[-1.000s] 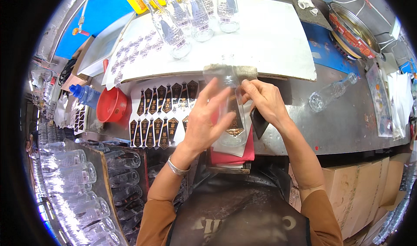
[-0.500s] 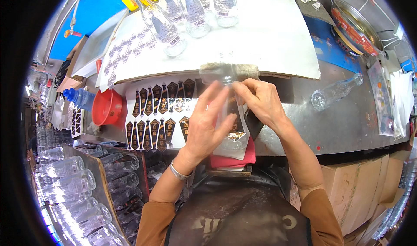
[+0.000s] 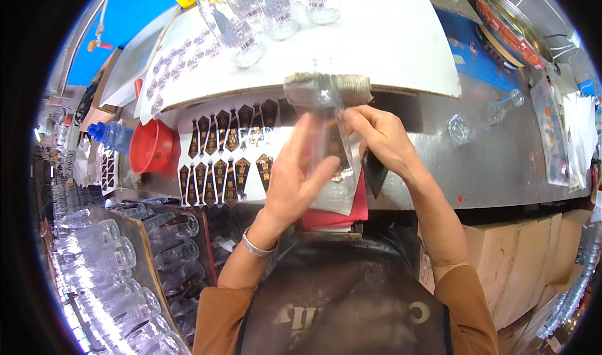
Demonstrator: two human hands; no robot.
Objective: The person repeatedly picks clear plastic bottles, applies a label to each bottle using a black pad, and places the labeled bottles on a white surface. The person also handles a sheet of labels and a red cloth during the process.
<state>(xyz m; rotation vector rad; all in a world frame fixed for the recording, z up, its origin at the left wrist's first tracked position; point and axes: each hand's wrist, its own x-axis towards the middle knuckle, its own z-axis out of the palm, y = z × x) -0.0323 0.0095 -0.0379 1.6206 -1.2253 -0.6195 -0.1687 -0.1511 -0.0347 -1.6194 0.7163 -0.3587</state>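
A clear glass bottle [image 3: 325, 98] lies in front of me, its neck pointing away and resting on a rolled cloth [image 3: 298, 90]. Its side bears a dark, gold-printed label [image 3: 335, 143]. My left hand [image 3: 291, 176] is against the bottle's left side, fingers stretched out and blurred, the thumb reaching across the glass. At the bottle's right side, my right hand [image 3: 382, 139] has thumb and fingers pinched together. A dark pointed label [image 3: 375, 172] extends below that hand, seemingly held in its partly hidden fingers. Under the bottle's base is a red cloth [image 3: 351, 212].
A sheet of dark tie-shaped labels [image 3: 233, 139] lies to the left, beside a red bucket [image 3: 152, 146]. Upright bottles [image 3: 276, 13] stand on the white board [image 3: 389, 48]. Another bottle [image 3: 483, 118] lies at right. Racked bottles [image 3: 100, 267] fill the lower left; cardboard boxes [image 3: 520, 261] stand lower right.
My left hand's fingers have shifted left, uncovering more of the bottle's neck. My right hand stays at the bottle's side. The whole view has tilted slightly.
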